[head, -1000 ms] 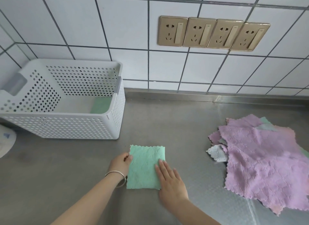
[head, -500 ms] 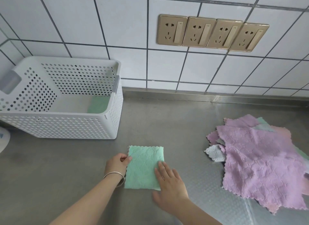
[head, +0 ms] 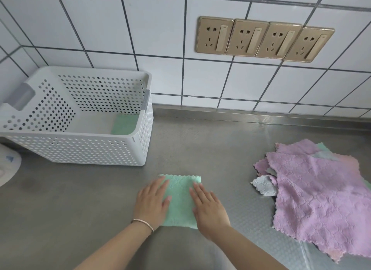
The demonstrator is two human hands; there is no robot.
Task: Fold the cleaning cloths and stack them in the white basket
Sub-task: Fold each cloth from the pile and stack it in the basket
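left hand [head: 151, 201] shifted from pinching green cloth [head: 180, 199] edge to lying flat, fingers straight; right hand [head: 208, 207] likewise flat. fold pressed; white basket [head: 138, 141] transfer judged next.

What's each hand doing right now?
Left hand: open, pressing flat on the green cloth.
Right hand: open, pressing flat on the same cloth.

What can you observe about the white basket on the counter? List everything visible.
The white basket looks like plastic, rectangular and open-topped, its walls perforated with rows of small holes, with grey handle pieces at each end. It stands upright on the steel counter against the tiled wall, left of both hands. One folded green cloth lies inside at its right end.
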